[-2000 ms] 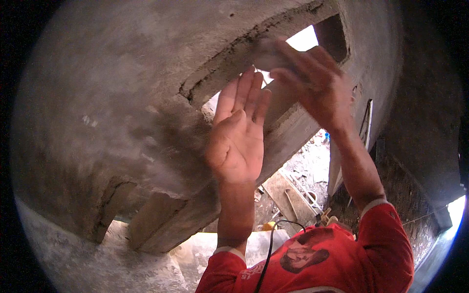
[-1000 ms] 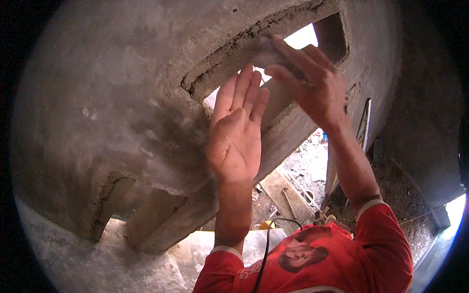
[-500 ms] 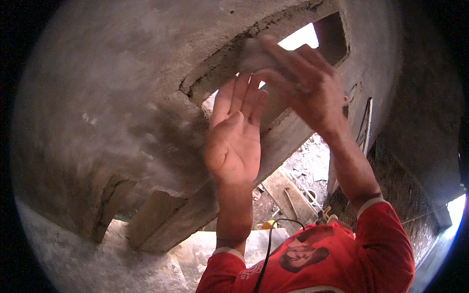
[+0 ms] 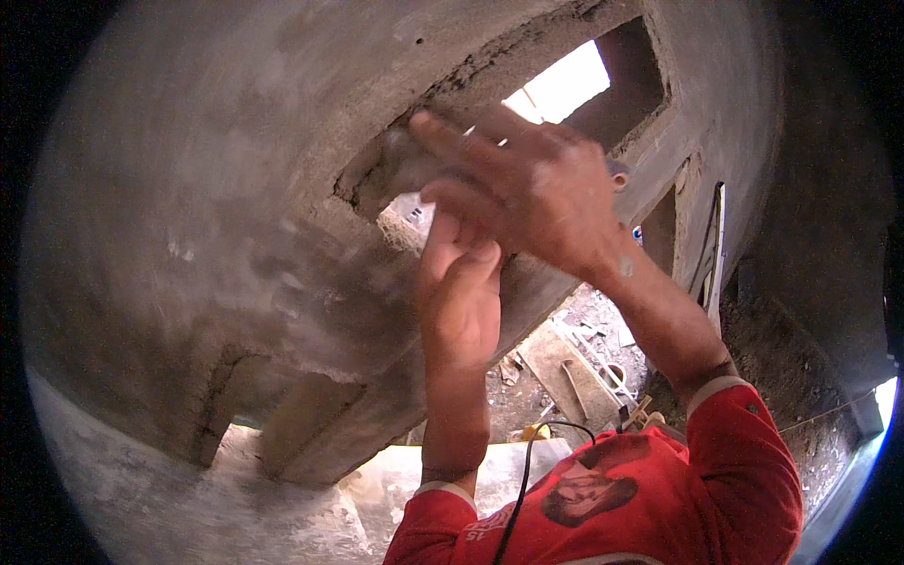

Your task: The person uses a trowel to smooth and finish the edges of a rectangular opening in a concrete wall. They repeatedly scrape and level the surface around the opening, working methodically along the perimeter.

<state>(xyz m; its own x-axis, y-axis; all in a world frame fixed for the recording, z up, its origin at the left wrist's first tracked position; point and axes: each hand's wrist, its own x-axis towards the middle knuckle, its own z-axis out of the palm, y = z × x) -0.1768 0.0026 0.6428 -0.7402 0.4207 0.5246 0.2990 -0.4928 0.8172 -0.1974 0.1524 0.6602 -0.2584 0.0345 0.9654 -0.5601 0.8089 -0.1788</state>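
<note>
My right hand (image 4: pixel 551 179) is closed and blurred by motion. It crosses in front of the wall opening, with one finger stretched forward. Beside its wrist pokes out the round end of a tool handle (image 4: pixel 618 176); the hand and blur hide most of the tool, so its kind is unclear. Just below, my left hand (image 4: pixel 461 297) is raised palm-up, loosely cupped. Its thumb shows, while its fingertips disappear behind the right hand. Nothing can be seen lying in the left palm. Both hands are close together, overlapping in view, in front of a grey plastered wall (image 4: pixel 217 188).
The long wall opening (image 4: pixel 640 89) has rough edges and bright light behind it. Lower left is another small opening (image 4: pixel 231 443). Boards (image 4: pixel 565 372) and rubble lie on the ground below. A pale upright strip (image 4: pixel 718 245) stands at right. A black cable (image 4: pixel 524 480) crosses my red shirt.
My right hand has swept left and down, over the left fingers. The left hand has dropped slightly, its fingers going from stretched out to more bent. The view has shifted a little.
</note>
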